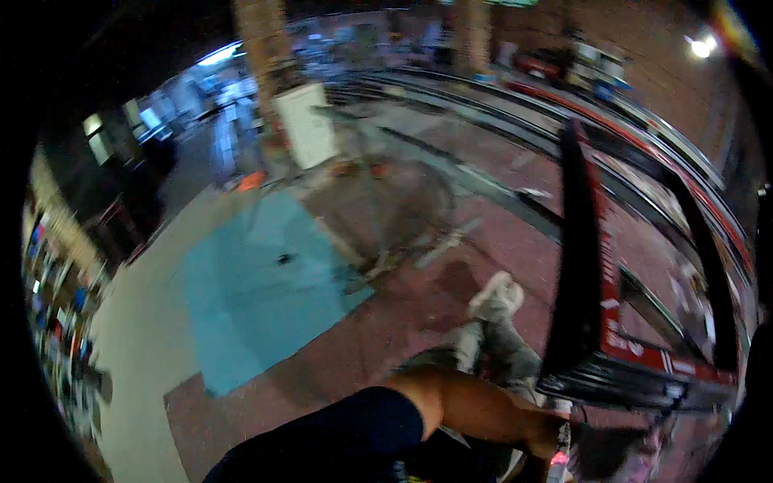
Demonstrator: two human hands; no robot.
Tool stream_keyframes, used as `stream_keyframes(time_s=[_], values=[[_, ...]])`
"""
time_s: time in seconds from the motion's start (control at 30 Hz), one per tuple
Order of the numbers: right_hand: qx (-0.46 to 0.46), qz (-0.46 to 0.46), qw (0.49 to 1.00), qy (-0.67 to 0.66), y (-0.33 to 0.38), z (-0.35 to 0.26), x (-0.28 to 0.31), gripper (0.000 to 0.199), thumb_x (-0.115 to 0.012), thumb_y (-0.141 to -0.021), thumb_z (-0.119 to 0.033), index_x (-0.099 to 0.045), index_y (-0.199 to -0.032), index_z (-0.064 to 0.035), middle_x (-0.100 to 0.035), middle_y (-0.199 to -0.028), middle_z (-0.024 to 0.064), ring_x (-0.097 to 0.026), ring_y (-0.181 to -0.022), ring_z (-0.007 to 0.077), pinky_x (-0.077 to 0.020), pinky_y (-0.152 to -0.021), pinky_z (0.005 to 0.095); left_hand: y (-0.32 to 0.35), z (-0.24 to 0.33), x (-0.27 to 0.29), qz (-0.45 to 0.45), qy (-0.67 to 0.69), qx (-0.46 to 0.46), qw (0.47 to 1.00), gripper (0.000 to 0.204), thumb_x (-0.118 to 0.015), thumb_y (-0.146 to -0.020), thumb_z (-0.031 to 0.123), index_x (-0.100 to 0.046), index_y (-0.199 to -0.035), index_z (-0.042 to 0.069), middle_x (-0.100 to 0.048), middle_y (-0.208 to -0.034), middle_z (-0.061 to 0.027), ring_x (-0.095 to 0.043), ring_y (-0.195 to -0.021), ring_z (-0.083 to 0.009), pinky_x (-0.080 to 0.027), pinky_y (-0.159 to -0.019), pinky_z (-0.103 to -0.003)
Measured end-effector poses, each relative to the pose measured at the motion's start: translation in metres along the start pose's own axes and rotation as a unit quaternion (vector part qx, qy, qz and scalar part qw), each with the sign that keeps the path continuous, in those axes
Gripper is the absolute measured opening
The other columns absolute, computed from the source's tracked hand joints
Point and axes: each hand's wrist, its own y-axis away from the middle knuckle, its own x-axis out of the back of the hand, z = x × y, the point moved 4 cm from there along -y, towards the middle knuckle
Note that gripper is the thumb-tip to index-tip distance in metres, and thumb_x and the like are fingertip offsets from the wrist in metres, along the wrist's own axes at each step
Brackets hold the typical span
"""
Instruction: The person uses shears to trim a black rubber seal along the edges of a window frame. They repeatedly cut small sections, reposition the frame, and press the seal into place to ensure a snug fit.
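Observation:
The picture is blurred by motion. A bare forearm with a dark blue short sleeve comes in from the lower edge and reaches right. I take it for my right hand (546, 437), closed around the lower end of a black and red metal frame (592, 266) that looks like a folded ladder. The frame stands tilted at the right, its rails running up and away from me. Just left of it are my pale shoe (496, 296) and grey trouser leg on the reddish floor. My left hand is out of view.
A light blue mat (258, 290) lies on the floor at centre left, beside a pale concrete strip (141, 338). Behind stand a white cabinet (306, 125) and brick pillars (262, 36). Cluttered shelves (56, 322) line the left edge; a lamp (700, 47) glares top right.

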Motion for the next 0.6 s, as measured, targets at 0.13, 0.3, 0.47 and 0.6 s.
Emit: stream_keyframes(time_s=[0.13,0.3,0.47,0.6], values=[[-0.008,-0.049,0.998,0.025,-0.006,-0.004,-0.027,0.023,-0.059,-0.097,-0.021,-0.054,-0.115,-0.0072,-0.048,-0.125,0.0162,-0.047,-0.113,0.0288,-0.0378,-0.095,0.041,0.01,-0.007,0.003,-0.01,-0.03,0.005,0.999,0.03,-0.063,-0.081,0.023,-0.064,-0.109,0.013,-0.06,-0.103,-0.0056,-0.059,-0.094,-0.0251,-0.048,-0.081,-0.04],[-0.028,-0.084,0.996,0.023,-0.013,0.002,-0.033,0.022,-0.058,-0.098,-0.021,-0.055,-0.114,-0.0065,-0.051,-0.12,0.014,-0.05,-0.107,0.0259,-0.0406,-0.09,0.0384,0.005,-0.016,-0.004,-0.024,-0.025,0.014,0.999,0.029,-0.065,-0.08,0.022,-0.065,-0.108,0.012,-0.061,-0.101,-0.0073,-0.06,-0.095,-0.0275,-0.048,-0.082,-0.041],[-0.043,-0.076,0.996,-0.005,-0.013,0.008,-0.018,0.022,-0.056,-0.099,-0.022,-0.057,-0.113,-0.0058,-0.054,-0.115,0.0117,-0.052,-0.101,0.0229,-0.0433,-0.086,0.0358,-0.01,-0.019,-0.01,-0.028,0.009,0.007,1.0,0.029,-0.068,-0.079,0.02,-0.066,-0.106,0.011,-0.061,-0.099,-0.009,-0.06,-0.095,-0.0299,-0.048,-0.083,-0.042],[-0.065,-0.071,0.994,-0.056,-0.006,0.018,0.013,0.022,-0.055,-0.099,-0.022,-0.058,-0.113,-0.0052,-0.057,-0.11,0.01,-0.054,-0.096,0.0205,-0.0456,-0.082,0.0338,-0.031,-0.02,0.003,0.001,0.081,0.046,0.996,0.029,-0.07,-0.078,0.02,-0.066,-0.105,0.011,-0.062,-0.098,-0.0103,-0.06,-0.095,-0.0319,-0.048,-0.084,-0.043]])
